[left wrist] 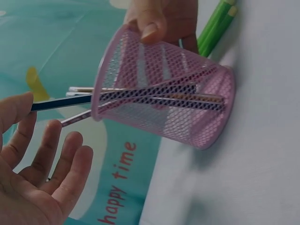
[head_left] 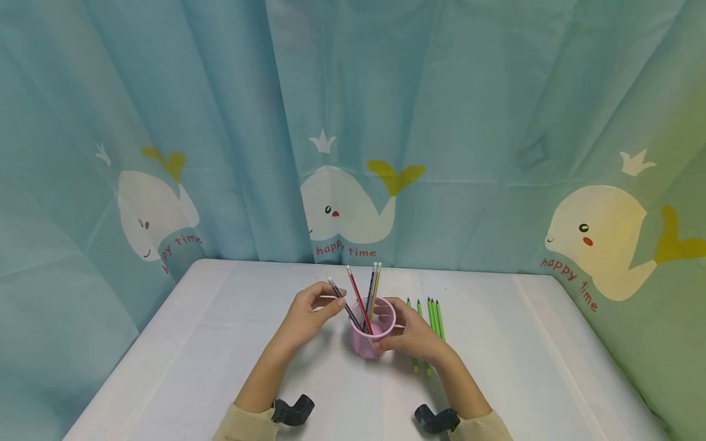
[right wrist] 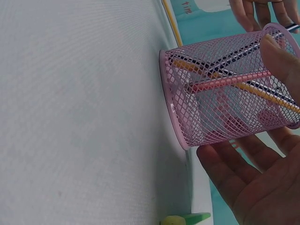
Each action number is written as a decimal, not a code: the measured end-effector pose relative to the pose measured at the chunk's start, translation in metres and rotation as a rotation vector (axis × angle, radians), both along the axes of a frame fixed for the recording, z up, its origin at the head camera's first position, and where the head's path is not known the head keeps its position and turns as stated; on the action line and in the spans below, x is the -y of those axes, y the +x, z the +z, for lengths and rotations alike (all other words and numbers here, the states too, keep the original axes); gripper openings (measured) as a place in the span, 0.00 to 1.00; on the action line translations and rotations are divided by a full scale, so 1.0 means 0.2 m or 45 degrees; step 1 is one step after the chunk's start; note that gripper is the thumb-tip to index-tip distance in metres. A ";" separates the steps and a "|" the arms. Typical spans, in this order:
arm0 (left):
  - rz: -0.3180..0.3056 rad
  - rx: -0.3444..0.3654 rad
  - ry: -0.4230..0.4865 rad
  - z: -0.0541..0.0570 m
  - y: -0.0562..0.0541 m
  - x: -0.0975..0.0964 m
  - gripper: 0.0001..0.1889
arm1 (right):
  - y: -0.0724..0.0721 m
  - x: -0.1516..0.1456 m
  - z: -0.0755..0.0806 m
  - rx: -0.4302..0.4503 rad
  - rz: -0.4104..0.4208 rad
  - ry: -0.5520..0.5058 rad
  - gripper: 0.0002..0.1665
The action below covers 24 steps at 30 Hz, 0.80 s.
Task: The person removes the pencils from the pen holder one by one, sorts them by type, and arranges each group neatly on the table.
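Currently, left hand (head_left: 309, 313) pinches dark pencil (left wrist: 63, 102), lower end inside cup (head_left: 364, 347); right hand (head_left: 416, 334) grips cup, mouth up at table (head_left: 524, 355). Step: likely moving pencil in or out, unclear which. Next move probably calls for steady cup.
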<state>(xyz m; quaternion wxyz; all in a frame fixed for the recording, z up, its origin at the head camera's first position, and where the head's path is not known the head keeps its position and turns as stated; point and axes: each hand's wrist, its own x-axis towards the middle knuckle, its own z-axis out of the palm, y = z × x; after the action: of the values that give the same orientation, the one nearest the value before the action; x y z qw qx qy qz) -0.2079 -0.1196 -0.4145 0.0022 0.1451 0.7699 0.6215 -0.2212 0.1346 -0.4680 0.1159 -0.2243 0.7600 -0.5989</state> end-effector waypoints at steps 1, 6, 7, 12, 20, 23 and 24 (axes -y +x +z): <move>0.003 -0.006 0.006 0.01 0.00 0.00 0.09 | 0.00 0.00 0.00 -0.003 0.000 0.001 0.48; 0.010 -0.042 0.011 0.03 0.01 0.02 0.08 | 0.00 0.00 0.00 -0.002 -0.002 0.003 0.49; 0.009 -0.046 0.012 0.04 0.01 0.03 0.08 | 0.00 0.00 0.00 0.002 -0.007 0.010 0.49; 0.015 -0.068 0.023 0.06 0.02 0.04 0.08 | 0.01 0.00 0.01 0.011 -0.011 0.015 0.49; 0.023 -0.107 0.023 0.10 0.04 0.08 0.09 | 0.01 0.00 0.01 0.000 0.006 0.000 0.48; 0.019 -0.122 0.031 0.12 0.05 0.09 0.09 | 0.01 0.00 0.01 0.005 0.004 0.002 0.48; 0.020 -0.124 0.035 0.13 0.05 0.09 0.10 | 0.01 0.00 0.01 0.006 0.003 0.005 0.48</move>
<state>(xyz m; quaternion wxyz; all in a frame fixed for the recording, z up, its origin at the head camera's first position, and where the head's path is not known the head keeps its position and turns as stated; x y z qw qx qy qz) -0.1974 -0.1376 -0.3888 -0.0424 0.1691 0.7615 0.6242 -0.2195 0.1348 -0.4658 0.1186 -0.2235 0.7607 -0.5977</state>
